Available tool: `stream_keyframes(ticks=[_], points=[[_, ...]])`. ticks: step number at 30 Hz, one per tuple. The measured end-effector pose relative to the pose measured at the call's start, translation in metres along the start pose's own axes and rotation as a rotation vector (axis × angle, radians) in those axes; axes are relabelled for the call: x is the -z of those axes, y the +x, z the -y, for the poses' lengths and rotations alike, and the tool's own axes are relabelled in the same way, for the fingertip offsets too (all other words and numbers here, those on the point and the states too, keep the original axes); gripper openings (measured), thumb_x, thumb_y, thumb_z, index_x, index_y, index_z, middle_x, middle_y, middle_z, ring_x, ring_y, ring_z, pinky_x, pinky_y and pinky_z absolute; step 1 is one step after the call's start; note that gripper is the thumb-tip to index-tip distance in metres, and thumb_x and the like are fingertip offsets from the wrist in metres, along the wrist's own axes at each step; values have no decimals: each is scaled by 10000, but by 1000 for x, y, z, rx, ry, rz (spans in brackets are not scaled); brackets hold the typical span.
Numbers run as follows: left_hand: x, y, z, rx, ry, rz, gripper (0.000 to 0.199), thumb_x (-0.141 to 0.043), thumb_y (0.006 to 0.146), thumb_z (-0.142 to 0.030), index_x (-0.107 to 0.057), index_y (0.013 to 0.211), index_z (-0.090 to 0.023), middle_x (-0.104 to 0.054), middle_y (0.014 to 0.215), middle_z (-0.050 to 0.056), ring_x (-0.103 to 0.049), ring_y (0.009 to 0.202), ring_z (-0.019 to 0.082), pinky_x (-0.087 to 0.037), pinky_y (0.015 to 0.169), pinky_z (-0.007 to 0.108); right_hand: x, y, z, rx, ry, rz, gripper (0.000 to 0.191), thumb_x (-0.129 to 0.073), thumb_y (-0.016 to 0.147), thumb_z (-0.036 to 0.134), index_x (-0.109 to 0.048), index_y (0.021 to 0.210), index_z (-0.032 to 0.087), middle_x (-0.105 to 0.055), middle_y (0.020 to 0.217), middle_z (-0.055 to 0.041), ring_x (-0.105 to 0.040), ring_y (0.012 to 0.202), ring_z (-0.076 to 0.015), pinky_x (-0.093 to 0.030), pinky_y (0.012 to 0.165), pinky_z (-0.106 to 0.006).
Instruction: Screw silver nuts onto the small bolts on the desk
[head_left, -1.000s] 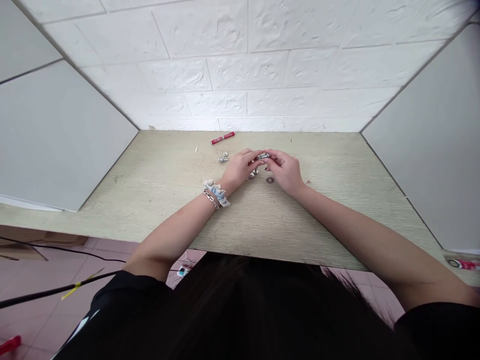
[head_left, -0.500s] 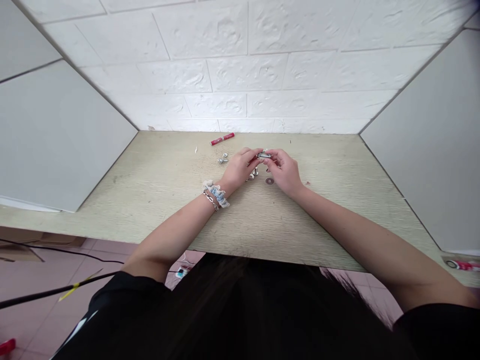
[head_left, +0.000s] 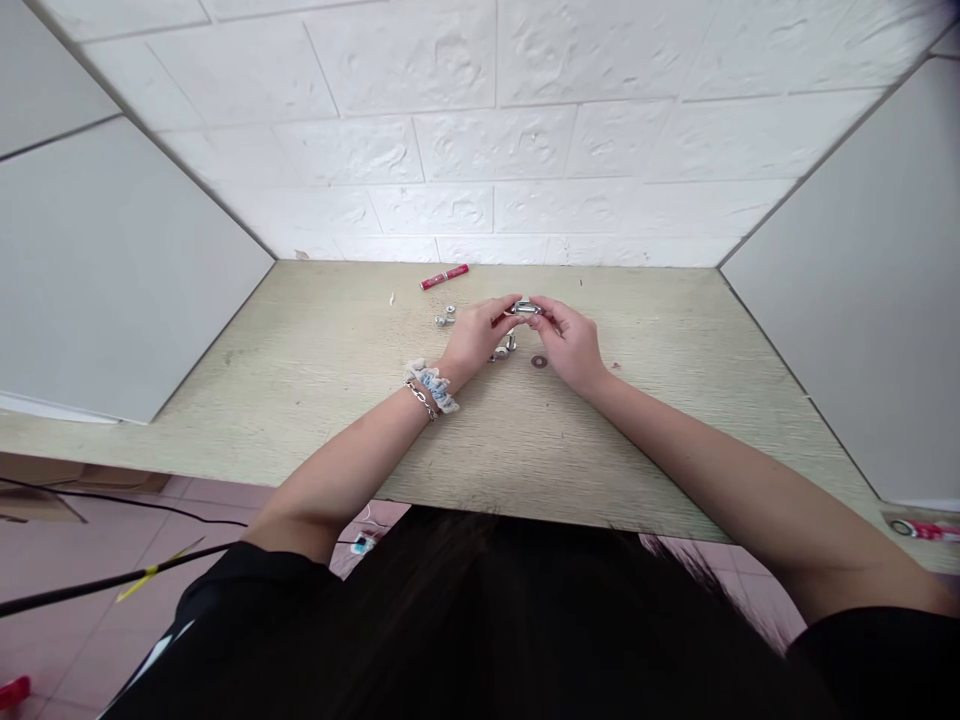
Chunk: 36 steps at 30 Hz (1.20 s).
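Between my two hands, a little above the table, is a small shiny metal part (head_left: 527,309), too small to name more exactly. My left hand (head_left: 480,330) pinches its left end with thumb and fingers. The right end sits in the fingertips of my right hand (head_left: 568,340). Just below the hands, a few small silver metal pieces (head_left: 511,342) rest on the table, partly covered by my left hand. A flat round washer (head_left: 539,362) lies near my right thumb. Left of my left hand are small silver screw-like pieces (head_left: 444,320).
A red pen-like tube (head_left: 445,277) lies toward the white brick-pattern wall (head_left: 495,150). Grey panels (head_left: 127,270) bound the pale wooden table (head_left: 337,400) on both sides. A red cylindrical object (head_left: 926,530) sits at the far right. A black cable (head_left: 127,505) hangs at lower left.
The metal part has turned slightly and shifted a little left between my fingertips. Both hands stay in nearly the same place, and the pieces on the table lie as before.
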<state>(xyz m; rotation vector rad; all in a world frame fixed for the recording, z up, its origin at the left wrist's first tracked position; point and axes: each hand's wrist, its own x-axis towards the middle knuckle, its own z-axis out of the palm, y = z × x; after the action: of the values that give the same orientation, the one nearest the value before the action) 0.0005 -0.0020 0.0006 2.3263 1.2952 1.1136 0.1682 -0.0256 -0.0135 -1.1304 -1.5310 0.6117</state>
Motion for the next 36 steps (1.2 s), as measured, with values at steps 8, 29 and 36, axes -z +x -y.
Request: stream_keyframes(ticks=[8,29,36], points=[[1,1,0,-3,26,10,293,-667,922,-279,-720,1190,-173,-769,978,68,-700,869,148,-539,831,265,1,-1,0,43,13,7,324,-571,895,385,-727,1133,230,-768,1087,-54,-722,998,-222,-570,963,-437],[1,-1,1,-86,16,49,308,-636,943,-279,-705,1224,-174,-752,979,56,-685,894,145,-518,838,244,1,3,-1,-122,151,31,322,-620,828,467,-695,974,190,-692,709,9,-634,598,-131,-560,649,-321],[0,0,2,-75,12,33,310,-636,941,-296,-709,1211,-161,-753,995,68,-690,899,146,-519,845,244,-2,2,-10,-62,178,5,258,-684,772,382,-674,963,209,-744,938,-33,-718,877,-193,-572,905,-435]])
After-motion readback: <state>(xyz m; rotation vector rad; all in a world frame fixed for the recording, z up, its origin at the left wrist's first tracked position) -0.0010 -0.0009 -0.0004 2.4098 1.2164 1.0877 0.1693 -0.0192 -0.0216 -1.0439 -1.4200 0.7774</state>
